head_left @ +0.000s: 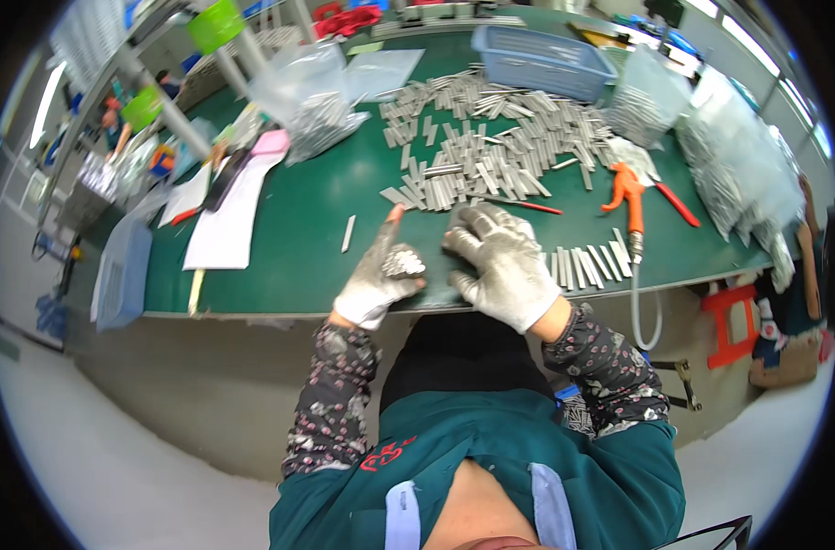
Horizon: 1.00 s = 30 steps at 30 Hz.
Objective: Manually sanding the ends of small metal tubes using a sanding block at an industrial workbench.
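Near the table's front edge, my left hand (381, 275) wears a grey-white glove and is closed round a bundle of short metal bars (405, 264), their shiny ends facing up. Its index finger sticks out, with a bare fingertip. My right hand (500, 261), also gloved, rests just right of it with fingers bent and thumb and index finger apart. I see nothing in it, though its palm is hidden. Beyond the hands spreads a loose pile of grey metal bars (491, 137). A row of bars (582, 266) lies right of my right hand, partly behind it.
A single bar (348, 234) lies to the left. An orange air gun (626, 197) with a hose, a red-handled tool (678, 203) and a thin red stick (537, 207) lie right. Behind stand a blue basket (546, 69) and plastic bags (317, 101); papers (234, 220) lie left.
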Each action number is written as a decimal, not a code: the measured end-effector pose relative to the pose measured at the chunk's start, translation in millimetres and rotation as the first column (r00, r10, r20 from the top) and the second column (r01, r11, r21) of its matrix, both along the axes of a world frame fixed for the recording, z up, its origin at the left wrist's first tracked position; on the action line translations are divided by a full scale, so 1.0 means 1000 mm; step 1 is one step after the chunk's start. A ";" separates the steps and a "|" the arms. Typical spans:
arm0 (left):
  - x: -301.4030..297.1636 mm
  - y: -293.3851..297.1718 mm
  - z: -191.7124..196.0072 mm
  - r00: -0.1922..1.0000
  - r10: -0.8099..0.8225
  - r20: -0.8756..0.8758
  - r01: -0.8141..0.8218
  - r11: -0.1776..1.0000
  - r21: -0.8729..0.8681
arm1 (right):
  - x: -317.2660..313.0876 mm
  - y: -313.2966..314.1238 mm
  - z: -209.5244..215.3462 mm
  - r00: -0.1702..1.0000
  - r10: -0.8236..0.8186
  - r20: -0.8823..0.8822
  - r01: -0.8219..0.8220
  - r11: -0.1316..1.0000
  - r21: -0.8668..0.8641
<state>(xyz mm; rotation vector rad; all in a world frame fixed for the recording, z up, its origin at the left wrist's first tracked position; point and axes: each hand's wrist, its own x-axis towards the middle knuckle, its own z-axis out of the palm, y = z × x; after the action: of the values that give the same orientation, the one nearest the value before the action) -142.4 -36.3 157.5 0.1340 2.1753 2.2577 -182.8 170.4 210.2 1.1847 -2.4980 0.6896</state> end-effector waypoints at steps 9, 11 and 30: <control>0.009 0.003 0.003 0.997 0.071 0.003 -0.071 0.995 0.067 | -0.063 0.093 0.021 0.931 -0.321 -0.173 0.318 0.947 -0.047; 0.010 0.004 0.004 0.998 0.069 -0.005 -0.069 0.995 0.077 | -0.095 0.135 0.016 0.815 -0.564 -0.129 0.567 0.824 -0.022; 0.011 0.006 0.012 0.998 0.013 0.059 -0.018 0.995 0.095 | -0.131 0.217 -0.019 0.658 -0.748 0.085 0.736 0.614 -0.286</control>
<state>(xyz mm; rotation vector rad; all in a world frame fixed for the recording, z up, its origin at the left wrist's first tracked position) -131.7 -30.5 169.1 0.0507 2.0481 2.3433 -313.7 387.9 191.2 -0.0144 -2.4038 0.7280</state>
